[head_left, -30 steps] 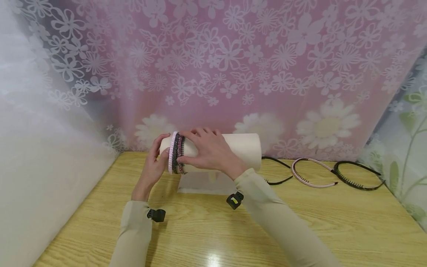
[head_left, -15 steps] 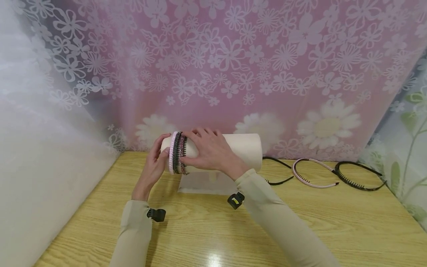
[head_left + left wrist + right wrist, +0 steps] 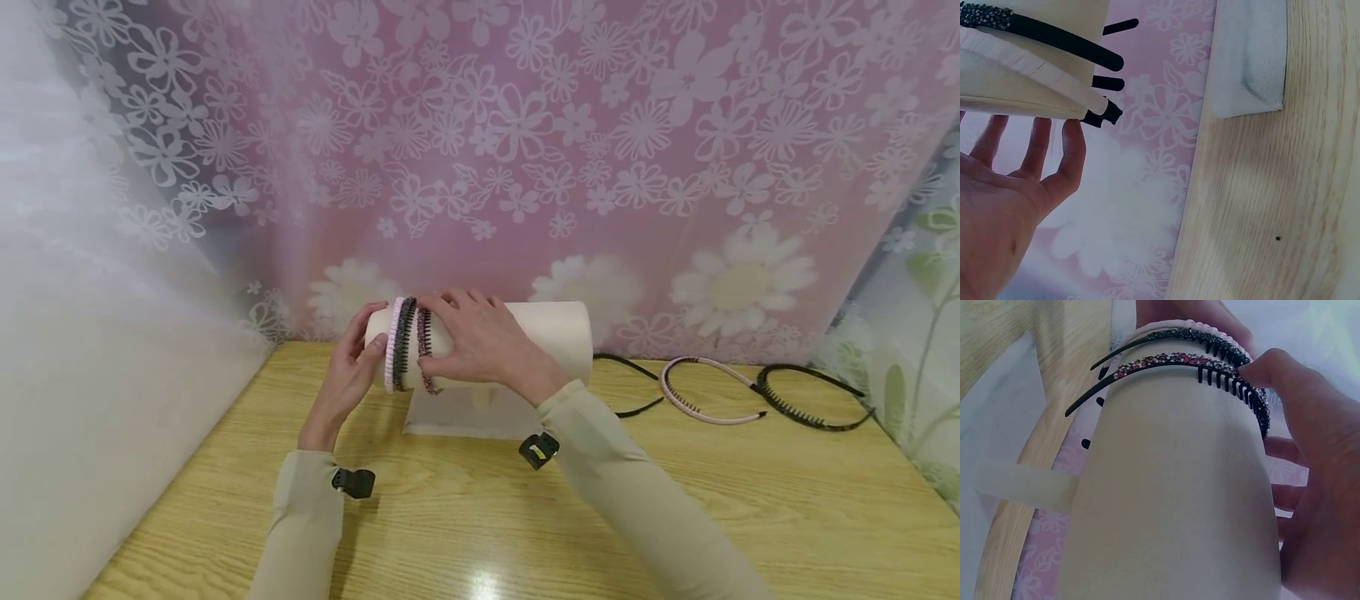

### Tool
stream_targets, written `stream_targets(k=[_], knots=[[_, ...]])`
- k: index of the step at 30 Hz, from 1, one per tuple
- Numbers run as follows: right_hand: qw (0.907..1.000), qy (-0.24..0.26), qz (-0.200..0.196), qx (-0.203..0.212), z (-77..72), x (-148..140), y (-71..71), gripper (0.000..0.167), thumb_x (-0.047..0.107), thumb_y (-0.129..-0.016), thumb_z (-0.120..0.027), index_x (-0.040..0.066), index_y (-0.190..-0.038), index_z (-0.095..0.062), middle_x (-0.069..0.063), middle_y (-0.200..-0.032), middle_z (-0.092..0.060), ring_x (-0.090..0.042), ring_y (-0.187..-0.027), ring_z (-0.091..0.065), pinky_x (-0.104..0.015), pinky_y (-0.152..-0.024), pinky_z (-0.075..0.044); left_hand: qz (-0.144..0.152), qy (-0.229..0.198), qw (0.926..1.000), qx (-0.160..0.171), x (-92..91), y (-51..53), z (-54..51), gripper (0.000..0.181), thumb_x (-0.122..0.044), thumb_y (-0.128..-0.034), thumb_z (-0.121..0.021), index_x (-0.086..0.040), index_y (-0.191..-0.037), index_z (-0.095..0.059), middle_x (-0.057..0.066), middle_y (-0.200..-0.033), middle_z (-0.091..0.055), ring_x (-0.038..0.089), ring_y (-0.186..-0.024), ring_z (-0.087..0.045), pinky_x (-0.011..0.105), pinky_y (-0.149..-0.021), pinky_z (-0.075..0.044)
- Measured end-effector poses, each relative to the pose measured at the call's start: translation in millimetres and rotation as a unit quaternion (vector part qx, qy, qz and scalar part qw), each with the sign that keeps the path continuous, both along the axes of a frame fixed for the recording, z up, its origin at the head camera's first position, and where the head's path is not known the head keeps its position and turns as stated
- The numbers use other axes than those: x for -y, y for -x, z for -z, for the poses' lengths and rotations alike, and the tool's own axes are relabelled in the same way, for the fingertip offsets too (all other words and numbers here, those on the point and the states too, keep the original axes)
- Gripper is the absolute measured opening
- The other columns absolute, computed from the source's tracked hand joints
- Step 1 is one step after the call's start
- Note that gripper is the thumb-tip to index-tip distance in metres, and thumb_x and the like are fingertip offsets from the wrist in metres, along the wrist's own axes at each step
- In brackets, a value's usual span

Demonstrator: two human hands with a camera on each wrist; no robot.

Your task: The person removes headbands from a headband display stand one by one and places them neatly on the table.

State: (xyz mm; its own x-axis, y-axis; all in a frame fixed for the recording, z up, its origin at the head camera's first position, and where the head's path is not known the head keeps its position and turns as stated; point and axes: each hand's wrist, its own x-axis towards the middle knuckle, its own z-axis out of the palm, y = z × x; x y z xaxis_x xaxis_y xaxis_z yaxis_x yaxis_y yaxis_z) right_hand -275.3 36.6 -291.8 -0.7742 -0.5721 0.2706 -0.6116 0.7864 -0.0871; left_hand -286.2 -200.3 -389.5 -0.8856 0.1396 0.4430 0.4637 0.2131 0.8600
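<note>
Pink-and-silver glitter headband, one: around the cream display roll (one, on one pale stand), pinched between right hand thumb and forefinger; left hand, fingers and thumb curled about the roll's left end. Uneven pressure could twist the band or snag it on the roll. Also on the roll: one grey glitter headband, one ribbed pink headband; on the wooden table: one part-hidden black headband, one smooth pink headband, one toothed black headband.
</note>
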Motion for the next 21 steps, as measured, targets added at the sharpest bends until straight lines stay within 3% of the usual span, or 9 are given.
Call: stream_targets(k=[10, 21], knots=[[0.9998, 0.013, 0.012, 0.007, -0.7, -13, -4.0, 0.081, 0.055, -0.084, -0.067, 0.031, -0.157, -0.038, -0.004, -0.149, -0.052, -0.032, -0.136, -0.05, -0.056, -0.111, -0.042, -0.013, 0.001, 0.9999, -0.001, -0.5, 0.9, 2.2, 0.049, -0.022, -0.1074, -0.05, -0.026, -0.155, -0.042, 0.006, -0.149, -0.052, 0.015, -0.112, -0.06, 0.026, -0.08, -0.054], [0.9996, 0.009, 0.025, 0.011, -2.7, -27, -7.9, 0.082, 0.056, -0.085, -0.066, 0.029, -0.157, -0.038, -0.006, -0.151, -0.051, -0.033, -0.14, -0.048, -0.057, -0.114, -0.039, -0.008, -0.01, 0.9999, -0.002, -1.7, 1.4, 2.0, 0.049, -0.021, -0.1071, -0.05, -0.025, -0.156, -0.041, 0.005, -0.15, -0.051, 0.015, -0.114, -0.059, 0.025, -0.082, -0.054]])
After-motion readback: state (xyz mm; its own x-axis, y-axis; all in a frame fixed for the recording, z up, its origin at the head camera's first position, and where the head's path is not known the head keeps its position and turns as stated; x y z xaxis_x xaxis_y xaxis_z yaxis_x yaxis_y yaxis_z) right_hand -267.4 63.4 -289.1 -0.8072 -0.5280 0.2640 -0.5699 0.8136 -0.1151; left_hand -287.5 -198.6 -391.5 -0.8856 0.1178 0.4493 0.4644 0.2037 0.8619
